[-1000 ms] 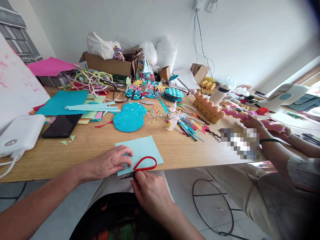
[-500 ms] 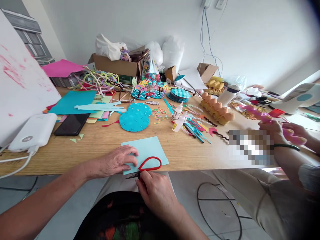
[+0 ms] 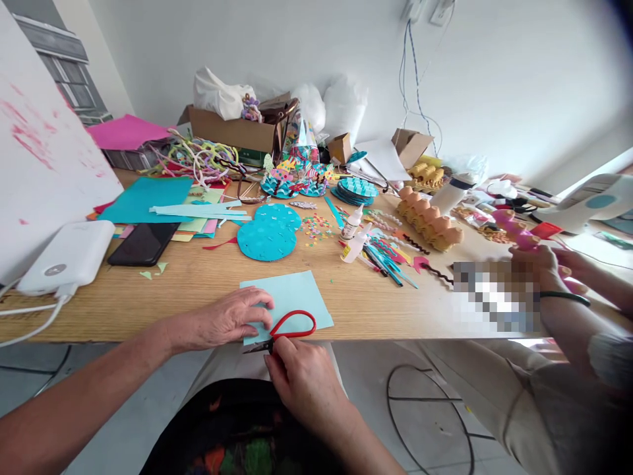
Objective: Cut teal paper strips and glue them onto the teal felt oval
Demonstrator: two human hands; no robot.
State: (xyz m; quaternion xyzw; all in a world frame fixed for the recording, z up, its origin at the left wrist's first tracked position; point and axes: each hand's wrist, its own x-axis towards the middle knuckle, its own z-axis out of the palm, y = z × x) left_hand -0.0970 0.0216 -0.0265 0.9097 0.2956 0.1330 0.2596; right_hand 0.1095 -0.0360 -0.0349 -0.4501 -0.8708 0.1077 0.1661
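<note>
A sheet of pale blue paper (image 3: 297,293) lies flat at the table's front edge. My left hand (image 3: 235,316) rests on the sheet's left side, fingers bent and apart, pressing it to the tabletop. Beside it, my right hand (image 3: 301,376) is closed around a pair of red-handled scissors (image 3: 312,323). One red loop lies over the paper, and the dark blades point left near the sheet's lower edge. The other handle is hidden by my hand. Behind the paper are blue discs (image 3: 267,241) with small bits on them.
Two glue bottles (image 3: 355,244) stand behind the sheet, near several pens (image 3: 388,264). A black phone (image 3: 143,244) and a white power bank (image 3: 69,257) are at left. An egg carton (image 3: 429,221) stands at right, near a co-worker's hands (image 3: 539,260) on a pink carton.
My right hand has shifted slightly left with the scissors. My left hand stays on the paper. The co-worker's hands and pink carton have moved a little.
</note>
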